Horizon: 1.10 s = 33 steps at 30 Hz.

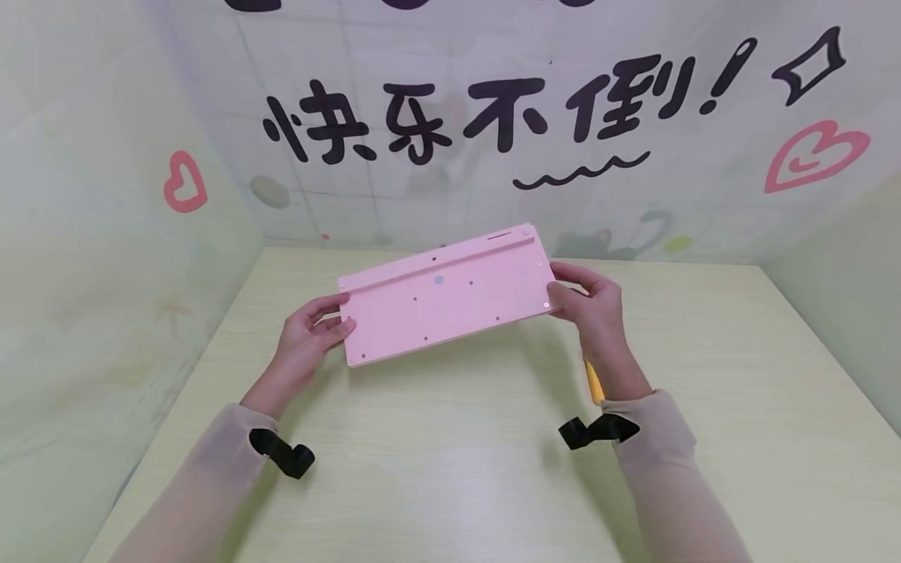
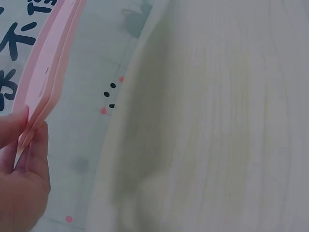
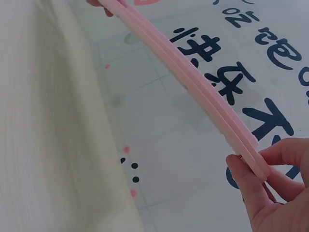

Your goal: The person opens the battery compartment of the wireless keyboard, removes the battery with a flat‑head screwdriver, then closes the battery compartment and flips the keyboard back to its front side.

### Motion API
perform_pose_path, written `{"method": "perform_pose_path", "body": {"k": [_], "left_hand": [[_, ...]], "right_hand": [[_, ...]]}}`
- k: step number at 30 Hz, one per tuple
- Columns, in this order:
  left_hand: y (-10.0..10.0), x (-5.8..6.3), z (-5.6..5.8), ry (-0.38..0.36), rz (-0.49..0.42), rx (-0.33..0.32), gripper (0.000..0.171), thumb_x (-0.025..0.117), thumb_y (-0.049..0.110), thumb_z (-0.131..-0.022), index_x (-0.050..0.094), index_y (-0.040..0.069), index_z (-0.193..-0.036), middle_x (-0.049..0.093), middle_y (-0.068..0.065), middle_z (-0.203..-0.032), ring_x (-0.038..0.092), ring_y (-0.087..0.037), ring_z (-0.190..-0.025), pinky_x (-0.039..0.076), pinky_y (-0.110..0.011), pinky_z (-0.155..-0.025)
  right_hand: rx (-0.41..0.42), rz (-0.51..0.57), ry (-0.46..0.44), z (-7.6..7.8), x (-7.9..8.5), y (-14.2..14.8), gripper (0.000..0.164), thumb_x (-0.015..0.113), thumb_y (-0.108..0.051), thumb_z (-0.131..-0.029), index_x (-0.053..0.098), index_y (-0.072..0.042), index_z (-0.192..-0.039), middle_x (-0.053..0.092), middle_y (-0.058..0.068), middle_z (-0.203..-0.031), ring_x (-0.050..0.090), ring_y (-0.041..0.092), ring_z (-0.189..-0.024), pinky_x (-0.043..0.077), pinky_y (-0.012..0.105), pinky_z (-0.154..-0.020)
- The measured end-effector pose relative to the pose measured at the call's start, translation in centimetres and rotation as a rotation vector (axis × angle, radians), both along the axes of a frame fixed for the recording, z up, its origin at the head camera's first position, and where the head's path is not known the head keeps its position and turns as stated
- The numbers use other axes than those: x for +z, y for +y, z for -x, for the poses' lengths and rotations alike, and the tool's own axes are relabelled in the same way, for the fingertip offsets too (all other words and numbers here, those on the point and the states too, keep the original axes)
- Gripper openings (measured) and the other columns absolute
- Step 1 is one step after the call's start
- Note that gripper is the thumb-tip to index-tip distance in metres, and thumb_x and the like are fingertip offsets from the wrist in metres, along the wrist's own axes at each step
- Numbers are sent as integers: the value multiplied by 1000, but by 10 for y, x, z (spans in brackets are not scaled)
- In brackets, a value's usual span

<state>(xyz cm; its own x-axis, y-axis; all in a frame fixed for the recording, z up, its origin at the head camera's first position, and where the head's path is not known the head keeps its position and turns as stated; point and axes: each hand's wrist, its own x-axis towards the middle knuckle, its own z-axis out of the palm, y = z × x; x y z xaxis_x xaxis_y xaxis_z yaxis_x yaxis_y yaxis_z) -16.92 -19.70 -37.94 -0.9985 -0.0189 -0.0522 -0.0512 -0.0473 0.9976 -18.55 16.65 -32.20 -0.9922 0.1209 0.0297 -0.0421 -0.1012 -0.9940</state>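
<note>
A slim pink keyboard (image 1: 450,301) is held up above the table, its underside with a raised bar and several small screws facing the head camera. Its keys are hidden. The keyboard tilts, with its right end higher. My left hand (image 1: 303,344) pinches the left end between thumb and fingers. At the opposite end, my right hand (image 1: 594,309) grips the edge in the same manner. From the left wrist view, the thumb of the left hand (image 2: 24,188) lies on the pink casing. In the right wrist view, the right hand (image 3: 280,193) holds a corner of the layered edge.
Below the keyboard lies a pale wooden table (image 1: 450,469). An orange, narrow object (image 1: 594,381) sits partly hidden behind my right wrist. A printed cloth (image 1: 450,188) with black characters hangs at the back, and more cloth walls stand on both sides.
</note>
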Motion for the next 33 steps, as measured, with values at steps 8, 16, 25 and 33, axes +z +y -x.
{"method": "perform_pose_path", "body": {"k": [8, 16, 25, 33], "left_hand": [[-1, 5, 14, -1, 110, -66, 49, 68, 4, -82, 49, 0, -127, 49, -9, -119, 55, -13, -96, 49, -23, -77], [-3, 2, 25, -38, 158, -163, 48, 63, 1, -85, 45, -3, -130, 46, -15, -125, 56, -10, -96, 49, -23, -78], [-7, -1, 30, -136, 188, -248, 51, 47, -15, -87, 38, -3, -136, 36, -21, -136, 42, -29, -116, 47, -22, -81], [-3, -12, 29, -210, 229, -183, 51, 50, -11, -88, 39, 0, -136, 38, -20, -138, 43, -31, -120, 47, -24, -82]], "right_hand": [[78, -268, -169, 10, -17, 18, 42, 60, -6, -86, 52, -1, -127, 54, 11, -110, 60, 13, -79, 53, 27, -67], [222, -387, -267, 15, -35, 32, 49, 63, -2, -85, 47, 1, -131, 52, 14, -99, 60, 14, -72, 53, 32, -70], [314, -470, -331, 11, -50, 36, 51, 65, -1, -82, 45, 3, -129, 54, 18, -102, 61, 19, -76, 53, 35, -70], [377, -504, -357, 6, -66, 32, 48, 66, 0, -81, 45, 8, -124, 54, 16, -95, 59, 18, -72, 53, 33, -68]]}}
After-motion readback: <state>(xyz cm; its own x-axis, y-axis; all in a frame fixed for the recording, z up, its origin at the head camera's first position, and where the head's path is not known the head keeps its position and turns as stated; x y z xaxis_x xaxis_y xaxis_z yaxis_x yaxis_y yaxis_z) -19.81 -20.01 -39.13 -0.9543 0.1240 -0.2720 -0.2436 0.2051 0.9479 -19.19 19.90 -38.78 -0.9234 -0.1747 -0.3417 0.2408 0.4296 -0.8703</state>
